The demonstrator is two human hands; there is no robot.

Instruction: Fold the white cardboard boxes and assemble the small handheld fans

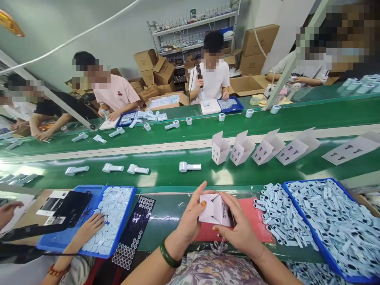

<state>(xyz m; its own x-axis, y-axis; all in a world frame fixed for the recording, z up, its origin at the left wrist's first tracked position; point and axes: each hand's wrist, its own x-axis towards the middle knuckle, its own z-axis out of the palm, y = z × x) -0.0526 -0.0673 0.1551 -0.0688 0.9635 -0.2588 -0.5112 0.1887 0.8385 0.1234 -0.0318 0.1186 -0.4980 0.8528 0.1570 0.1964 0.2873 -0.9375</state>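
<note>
Both hands meet low in the middle, just over the near edge of the worktop [166,215]. The left hand [191,219] and the right hand [240,231] hold a small white box [214,209] between them. The left thumb lies on the box's left face and its fingers reach up behind; the right hand's fingers curl round the right side, pinching it from there. The box is partly folded, with a flap open at the top. Its long axis runs roughly left to right, tilted slightly down to the right, and the open end faces up and away from the person. It is held just above a red mat [255,221], not resting on it.

Right of the mat lies a loose heap of pale blue parts [280,221], and beside that a blue tray [335,261] full of the same. On the green belt [166,168] beyond stand folded boxes in a row [242,148], flaps up, with white handheld devices [190,166] lying flat to the left.

At the left, a co-worker's hand [89,227] rests on white pieces in another blue tray [118,241], next to a black sheet of round dots [133,233]. Other people sit along the far side of the belt.
</note>
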